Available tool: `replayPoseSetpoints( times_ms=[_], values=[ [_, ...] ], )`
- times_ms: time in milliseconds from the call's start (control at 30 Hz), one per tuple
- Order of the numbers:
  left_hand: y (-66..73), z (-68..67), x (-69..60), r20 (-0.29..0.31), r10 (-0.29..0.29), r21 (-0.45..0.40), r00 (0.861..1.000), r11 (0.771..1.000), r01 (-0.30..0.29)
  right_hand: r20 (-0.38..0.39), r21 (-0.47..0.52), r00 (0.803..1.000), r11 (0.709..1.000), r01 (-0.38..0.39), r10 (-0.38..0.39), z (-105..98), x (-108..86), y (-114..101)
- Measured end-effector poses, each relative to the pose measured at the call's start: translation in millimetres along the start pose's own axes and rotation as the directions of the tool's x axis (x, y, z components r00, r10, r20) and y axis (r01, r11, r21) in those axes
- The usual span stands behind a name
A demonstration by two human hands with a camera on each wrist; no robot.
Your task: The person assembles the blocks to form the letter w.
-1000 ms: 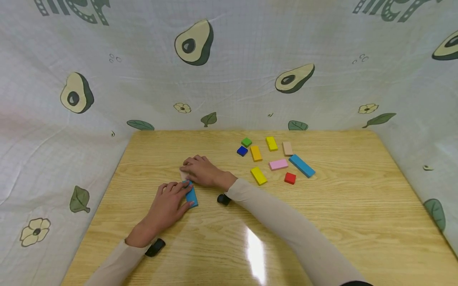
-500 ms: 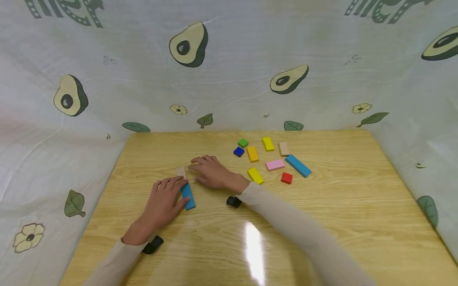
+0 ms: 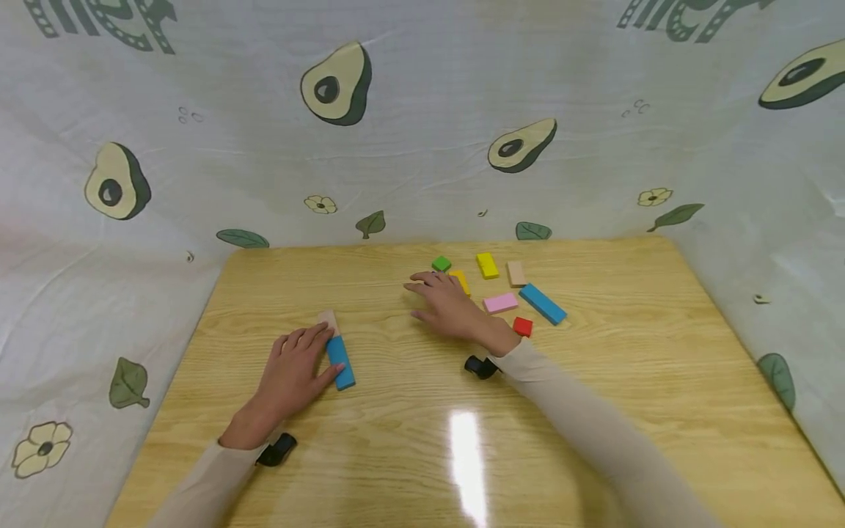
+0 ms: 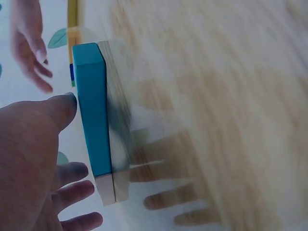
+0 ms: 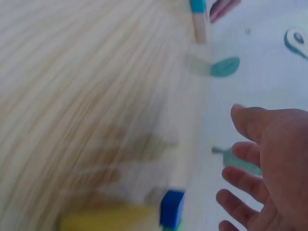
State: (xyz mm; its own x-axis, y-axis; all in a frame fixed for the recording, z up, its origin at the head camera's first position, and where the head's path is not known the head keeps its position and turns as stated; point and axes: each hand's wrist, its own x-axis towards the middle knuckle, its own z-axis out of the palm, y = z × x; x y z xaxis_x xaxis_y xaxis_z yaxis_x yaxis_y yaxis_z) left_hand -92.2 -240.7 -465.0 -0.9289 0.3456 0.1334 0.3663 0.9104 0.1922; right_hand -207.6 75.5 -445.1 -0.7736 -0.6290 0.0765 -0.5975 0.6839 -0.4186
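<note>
Hovering right hand (image 3: 452, 306), grip apart, mostly hiding dark blue block (image 5: 170, 210) from head view, not right wrist

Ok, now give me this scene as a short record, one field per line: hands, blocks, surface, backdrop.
Left hand: touching the blue block
Joined: blue block end to end with a beige block
Right hand: holding nothing, partly covering the orange block and dark blue block in the head view
Other blocks: green block, yellow block, second beige block, pink block, second blue block, red block
Surface: wood-grain table
Backdrop: pale avocado-print cloth
Unclear: anything fully hidden beneath the right hand
</note>
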Motion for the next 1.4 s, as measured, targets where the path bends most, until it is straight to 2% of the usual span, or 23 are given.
replayPoseSetpoints(
  times_ms=[267, 400, 633, 1067, 1400],
  values=[
    [-0.5, 4.9, -0.8, 0.001, -0.007, 0.009, 1.000, 1.000, 0.007, -0.064, -0.038, 0.988, 0.989, -0.144, 0.141, -6.5, -11.2, 28.3],
    [1.3, 6.2, 0.1, -0.006, -0.003, 0.012, 1.000, 1.000, 0.004, -0.084, -0.029, 0.980, 0.983, -0.181, 0.178, -8.7, -13.5, 36.5],
    [2.4, 6.1, 1.0, 0.003, -0.019, -0.008, 1.000, 1.000, 0.019, -0.087, -0.064, 0.981, 0.981, -0.182, 0.176, -9.3, -8.8, 40.8],
    [4.1, 6.9, 2.7, 0.019, -0.031, -0.027, 0.999, 0.999, 0.031, -0.057, -0.175, 0.981, 0.966, -0.192, 0.184, -9.3, 5.1, 36.0],
    [5.0, 5.6, 2.7, 0.015, -0.036, -0.010, 0.999, 0.999, 0.036, -0.057, -0.175, 0.986, 0.971, -0.163, 0.155, -9.4, 11.3, 29.4]
  ],
)
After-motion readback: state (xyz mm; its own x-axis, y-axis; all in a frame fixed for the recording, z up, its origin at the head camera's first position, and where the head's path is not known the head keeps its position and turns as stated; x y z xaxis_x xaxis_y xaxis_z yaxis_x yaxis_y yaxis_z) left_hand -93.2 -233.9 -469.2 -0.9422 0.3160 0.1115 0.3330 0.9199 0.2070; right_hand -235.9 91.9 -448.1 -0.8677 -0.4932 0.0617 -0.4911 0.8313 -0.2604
